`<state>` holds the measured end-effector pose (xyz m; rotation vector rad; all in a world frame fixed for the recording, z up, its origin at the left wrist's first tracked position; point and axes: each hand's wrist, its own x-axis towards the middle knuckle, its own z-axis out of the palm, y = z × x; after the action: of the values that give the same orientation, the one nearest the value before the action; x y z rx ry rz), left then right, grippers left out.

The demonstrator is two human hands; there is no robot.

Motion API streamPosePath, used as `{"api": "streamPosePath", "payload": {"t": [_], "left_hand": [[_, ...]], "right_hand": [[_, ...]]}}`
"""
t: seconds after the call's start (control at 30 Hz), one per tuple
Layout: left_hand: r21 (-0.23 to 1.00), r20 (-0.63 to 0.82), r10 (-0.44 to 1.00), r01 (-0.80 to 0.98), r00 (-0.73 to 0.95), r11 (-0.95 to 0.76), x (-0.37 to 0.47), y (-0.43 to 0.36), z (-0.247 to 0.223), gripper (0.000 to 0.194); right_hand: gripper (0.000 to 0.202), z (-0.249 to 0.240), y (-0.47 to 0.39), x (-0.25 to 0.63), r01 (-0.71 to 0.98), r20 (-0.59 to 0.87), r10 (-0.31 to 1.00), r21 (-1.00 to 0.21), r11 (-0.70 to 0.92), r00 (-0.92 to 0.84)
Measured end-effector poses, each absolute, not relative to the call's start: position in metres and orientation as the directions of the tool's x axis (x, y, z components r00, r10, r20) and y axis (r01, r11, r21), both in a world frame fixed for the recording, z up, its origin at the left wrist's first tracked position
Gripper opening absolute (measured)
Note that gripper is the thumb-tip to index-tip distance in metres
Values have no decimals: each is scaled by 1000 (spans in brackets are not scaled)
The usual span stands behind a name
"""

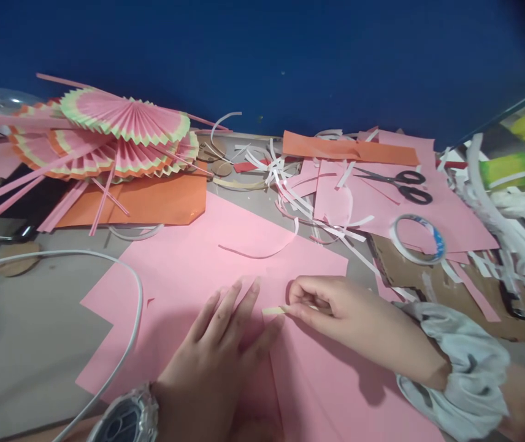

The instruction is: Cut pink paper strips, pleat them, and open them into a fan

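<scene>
One camera, worn on the person's head, looking forward and down over the grey tabletop [37,331] from the wearer's own side. Range close: left hand [216,356] and right hand [331,304] large in the lower half, over pink paper [180,270] mid-view. Wide reach, taking in folded paper fans [124,116] at far left, scissors [410,187] at far right, and a blue panel [262,61] across the top.

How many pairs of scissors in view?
1: black-handled scissors on the pink paper at upper right, beyond the right hand. More could be hidden under the white strips.
</scene>
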<state>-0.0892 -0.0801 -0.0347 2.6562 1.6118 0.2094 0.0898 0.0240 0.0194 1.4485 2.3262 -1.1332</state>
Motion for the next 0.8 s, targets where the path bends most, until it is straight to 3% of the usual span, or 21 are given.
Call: {"api": "streamPosePath", "payload": {"t": [0.27, 0.8], "left_hand": [[201, 96, 844, 820, 528, -536, -96, -79, -35, 98], [268, 47, 839, 802, 543, -534, -98, -80, -31, 88]], "right_hand": [[19, 19, 22, 91, 825, -483, 717, -515, 233, -503], [21, 20, 22, 90, 825, -467, 730, -513, 237, -500]]}}
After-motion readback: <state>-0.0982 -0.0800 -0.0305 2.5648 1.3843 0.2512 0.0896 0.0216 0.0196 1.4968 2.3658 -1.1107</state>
